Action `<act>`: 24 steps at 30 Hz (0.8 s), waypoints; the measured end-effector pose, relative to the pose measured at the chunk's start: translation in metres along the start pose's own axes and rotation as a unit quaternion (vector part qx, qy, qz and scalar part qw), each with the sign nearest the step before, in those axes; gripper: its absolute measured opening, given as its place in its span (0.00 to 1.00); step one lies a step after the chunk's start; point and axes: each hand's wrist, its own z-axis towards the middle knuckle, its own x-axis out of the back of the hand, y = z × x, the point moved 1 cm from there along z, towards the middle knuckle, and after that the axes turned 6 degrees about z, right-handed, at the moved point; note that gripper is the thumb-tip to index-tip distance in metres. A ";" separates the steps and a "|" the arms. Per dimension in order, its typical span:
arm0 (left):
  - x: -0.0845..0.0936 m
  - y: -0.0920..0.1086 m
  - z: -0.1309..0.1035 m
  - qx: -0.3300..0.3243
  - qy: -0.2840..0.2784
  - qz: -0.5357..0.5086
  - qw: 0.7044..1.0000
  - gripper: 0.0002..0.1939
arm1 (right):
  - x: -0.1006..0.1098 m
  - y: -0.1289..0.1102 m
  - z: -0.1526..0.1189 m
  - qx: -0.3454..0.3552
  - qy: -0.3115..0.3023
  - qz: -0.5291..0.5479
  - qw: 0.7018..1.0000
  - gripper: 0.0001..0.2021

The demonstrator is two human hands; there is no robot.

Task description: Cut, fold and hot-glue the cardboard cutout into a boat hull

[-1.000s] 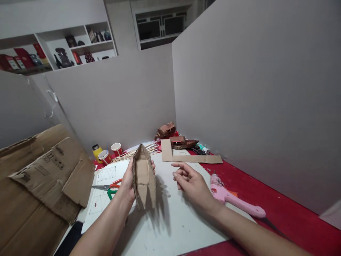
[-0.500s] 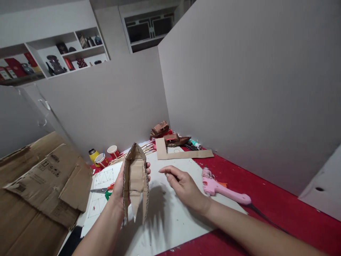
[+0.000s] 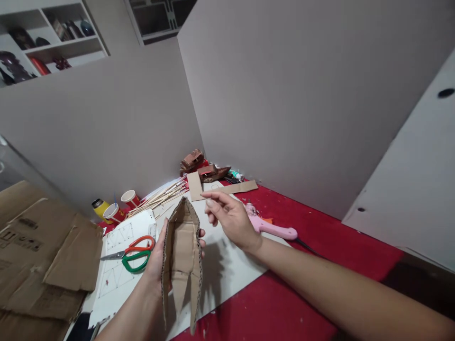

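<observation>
A boat-shaped cardboard shell [image 3: 184, 240] rests in my left hand [image 3: 156, 263], whose fingers wrap around it from beneath. Its pointed end faces away from me, and loose cardboard strips hang apart at the near end. My right hand [image 3: 232, 220] hovers to the right of the shell with nothing visible in it. Its index finger stretches out and its other fingers are bent. Beyond its fingertips lies an L-shaped cardboard piece [image 3: 195, 187]. Behind my right hand is a pink glue gun [image 3: 275, 228], its nozzle end partly hidden.
Scissors [image 3: 137, 253] with orange and green handles lie on a drawn sheet [image 3: 117, 279] at left. Flattened cardboard [image 3: 46, 255] stands further left. Paper cups [image 3: 114, 213], a yellow bottle [image 3: 100, 207], wooden sticks [image 3: 159, 196] and brown model boats [image 3: 213, 172] are at the back, near the walls.
The view has turned right, so the surroundings shift left. My right hand has moved forward, toward the L-shaped cardboard piece. My left hand still holds the shell, now a little lower in view.
</observation>
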 end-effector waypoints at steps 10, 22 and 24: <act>-0.009 -0.021 0.010 0.082 0.024 0.004 0.996 0.31 | -0.008 0.001 -0.005 -0.118 -0.122 0.021 0.985 0.28; -0.007 -0.002 -0.003 -0.260 0.158 0.100 0.947 0.31 | -0.003 0.007 -0.003 -0.082 -0.075 0.028 0.993 0.25; -0.007 -0.001 -0.007 -0.358 0.186 0.167 0.900 0.32 | -0.004 0.007 -0.006 -0.098 -0.099 0.030 0.990 0.26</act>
